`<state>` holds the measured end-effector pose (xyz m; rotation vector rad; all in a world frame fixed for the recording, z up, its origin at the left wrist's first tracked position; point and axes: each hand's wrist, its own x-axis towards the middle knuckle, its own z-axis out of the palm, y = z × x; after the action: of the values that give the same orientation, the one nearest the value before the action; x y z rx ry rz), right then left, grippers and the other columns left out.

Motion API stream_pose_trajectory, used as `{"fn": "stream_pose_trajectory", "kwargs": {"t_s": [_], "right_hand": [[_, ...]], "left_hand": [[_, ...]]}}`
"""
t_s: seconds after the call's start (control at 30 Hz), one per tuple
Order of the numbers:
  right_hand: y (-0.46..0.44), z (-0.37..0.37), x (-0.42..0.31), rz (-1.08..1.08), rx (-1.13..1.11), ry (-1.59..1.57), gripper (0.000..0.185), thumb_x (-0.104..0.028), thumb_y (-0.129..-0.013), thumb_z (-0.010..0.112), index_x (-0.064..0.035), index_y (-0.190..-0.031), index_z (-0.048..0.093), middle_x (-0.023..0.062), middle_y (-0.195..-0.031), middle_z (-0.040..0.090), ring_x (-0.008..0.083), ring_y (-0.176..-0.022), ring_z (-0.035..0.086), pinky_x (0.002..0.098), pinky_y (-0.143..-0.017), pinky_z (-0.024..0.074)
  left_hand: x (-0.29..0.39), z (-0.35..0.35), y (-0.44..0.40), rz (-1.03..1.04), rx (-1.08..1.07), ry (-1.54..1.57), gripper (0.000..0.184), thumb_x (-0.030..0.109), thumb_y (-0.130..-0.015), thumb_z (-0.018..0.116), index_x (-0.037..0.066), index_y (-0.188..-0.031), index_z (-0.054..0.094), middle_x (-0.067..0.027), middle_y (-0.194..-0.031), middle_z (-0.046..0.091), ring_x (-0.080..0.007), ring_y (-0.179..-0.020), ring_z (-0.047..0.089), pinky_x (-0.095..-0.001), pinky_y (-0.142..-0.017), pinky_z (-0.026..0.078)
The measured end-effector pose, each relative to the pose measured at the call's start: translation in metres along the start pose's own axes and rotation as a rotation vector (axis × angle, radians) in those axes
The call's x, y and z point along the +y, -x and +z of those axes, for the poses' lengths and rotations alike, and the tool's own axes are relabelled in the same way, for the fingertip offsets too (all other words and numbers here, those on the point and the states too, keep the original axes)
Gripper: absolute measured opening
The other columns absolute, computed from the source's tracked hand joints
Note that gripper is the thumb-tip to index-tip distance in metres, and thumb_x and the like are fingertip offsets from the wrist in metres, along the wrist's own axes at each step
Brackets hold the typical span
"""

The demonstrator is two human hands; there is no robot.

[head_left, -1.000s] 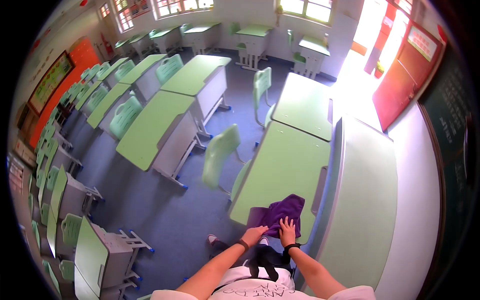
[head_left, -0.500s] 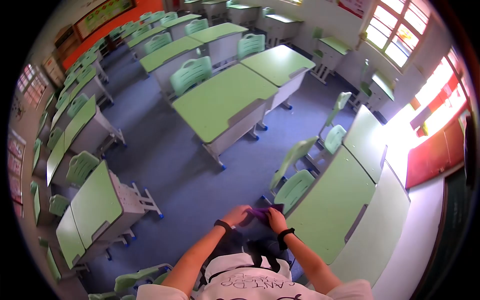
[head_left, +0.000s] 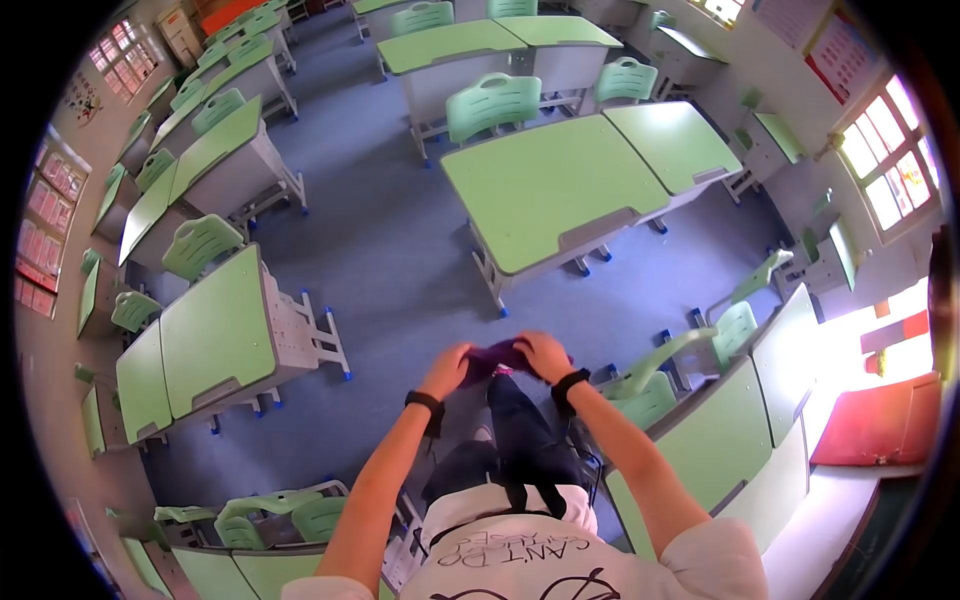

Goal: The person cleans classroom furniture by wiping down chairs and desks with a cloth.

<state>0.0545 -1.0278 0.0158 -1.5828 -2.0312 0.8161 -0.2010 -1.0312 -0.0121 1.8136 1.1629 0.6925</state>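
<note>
A dark purple cloth [head_left: 488, 362] is stretched between my two hands, out in front of my legs and above the blue floor. My left hand [head_left: 446, 370] grips its left end, with the fingers closed. At the other side my right hand [head_left: 543, 356] is closed on the cloth near its right end. Each wrist wears a black band. The fingertips are partly hidden by the hands and the fabric.
A green-topped double desk [head_left: 560, 195] stands ahead, another desk [head_left: 220, 320] to the left. Close by on the right are a green chair [head_left: 645, 400] and a row of desks [head_left: 700, 440]. More chairs [head_left: 270, 515] and desks are behind me on the left.
My view has turned to the right-hand desks' left, so the furniture shifts rightward. Both hands have risen and spread apart, pulling the purple cloth wider between them.
</note>
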Motion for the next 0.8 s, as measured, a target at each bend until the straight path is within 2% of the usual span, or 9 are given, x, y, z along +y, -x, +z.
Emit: {"fn": "stream_pose_trajectory", "kwargs": {"t_s": [0.3, 0.43, 0.53, 0.63, 0.73, 0.77, 0.8], "right_hand": [[-0.178, -0.121, -0.024, -0.226, 0.491, -0.01, 0.014, -0.013, -0.089, 0.062, -0.0053, -0.099, 0.065, 0.0114, -0.098, 0.067, 0.0335, -0.093, 0.06, 0.0431, -0.079, 0.0485], [-0.204, -0.131, 0.001, -0.187, 0.512, -0.05, 0.015, -0.014, -0.088, 0.063, -0.0065, -0.101, 0.065, 0.0093, -0.099, 0.068, 0.0321, -0.094, 0.061, 0.0399, -0.082, 0.0502], [-0.204, -0.091, 0.057, -0.161, 0.43, -0.034, 0.017, -0.013, -0.088, 0.062, -0.007, -0.103, 0.065, 0.0089, -0.101, 0.068, 0.0313, -0.096, 0.061, 0.0393, -0.083, 0.0506], [-0.183, -0.059, 0.098, 0.045, 0.015, -0.08, 0.021, -0.011, -0.087, 0.061, -0.0064, -0.107, 0.064, 0.0108, -0.112, 0.065, 0.0322, -0.105, 0.059, 0.0406, -0.089, 0.0493], [-0.174, -0.044, 0.107, -0.008, 0.089, -0.035, 0.027, -0.009, -0.085, 0.061, -0.0064, -0.111, 0.063, 0.013, -0.126, 0.059, 0.034, -0.115, 0.055, 0.0432, -0.097, 0.0463], [-0.175, -0.045, 0.11, 0.015, 0.01, -0.009, 0.041, -0.007, -0.081, 0.064, -0.0088, -0.121, 0.058, 0.0142, -0.141, 0.047, 0.0357, -0.123, 0.049, 0.0433, -0.102, 0.0428], [-0.179, -0.047, 0.11, -0.002, 0.023, 0.014, 0.046, -0.006, -0.08, 0.065, -0.0091, -0.125, 0.055, 0.0142, -0.144, 0.043, 0.0359, -0.126, 0.046, 0.0432, -0.103, 0.0421]], "left_hand": [[0.098, -0.101, -0.202, 0.325, 0.256, -0.35, 0.037, -0.006, -0.08, 0.05, 0.005, -0.114, 0.059, -0.0128, -0.116, 0.061, -0.0331, -0.111, 0.055, -0.0434, -0.098, 0.042], [0.072, -0.088, -0.252, 0.351, 0.182, -0.409, 0.045, -0.007, -0.078, 0.053, 0.004, -0.121, 0.057, -0.0121, -0.125, 0.059, -0.0326, -0.117, 0.053, -0.0424, -0.102, 0.04], [0.017, -0.053, -0.257, 0.217, -0.091, -0.626, 0.06, -0.001, -0.078, 0.059, 0.005, -0.137, 0.047, -0.0159, -0.142, 0.046, -0.0359, -0.128, 0.044, -0.0427, -0.109, 0.035], [-0.022, -0.02, -0.242, 0.022, -0.297, -0.73, 0.079, 0.006, -0.079, 0.066, 0.006, -0.149, 0.029, -0.0206, -0.154, 0.026, -0.0412, -0.137, 0.032, -0.0452, -0.114, 0.028], [-0.032, -0.003, -0.241, 0.026, -0.273, -0.619, 0.087, 0.012, -0.077, 0.07, 0.006, -0.15, 0.023, -0.0217, -0.157, 0.016, -0.042, -0.14, 0.026, -0.0497, -0.114, 0.026], [-0.033, 0.001, -0.242, 0.028, -0.299, -0.603, 0.088, 0.013, -0.077, 0.07, 0.005, -0.15, 0.022, -0.0214, -0.157, 0.014, -0.0419, -0.141, 0.024, -0.0494, -0.114, 0.025], [-0.033, 0.003, -0.246, 0.034, -0.321, -0.591, 0.088, 0.013, -0.077, 0.07, 0.005, -0.15, 0.021, -0.0211, -0.157, 0.013, -0.0418, -0.142, 0.023, -0.0492, -0.115, 0.025]]}}
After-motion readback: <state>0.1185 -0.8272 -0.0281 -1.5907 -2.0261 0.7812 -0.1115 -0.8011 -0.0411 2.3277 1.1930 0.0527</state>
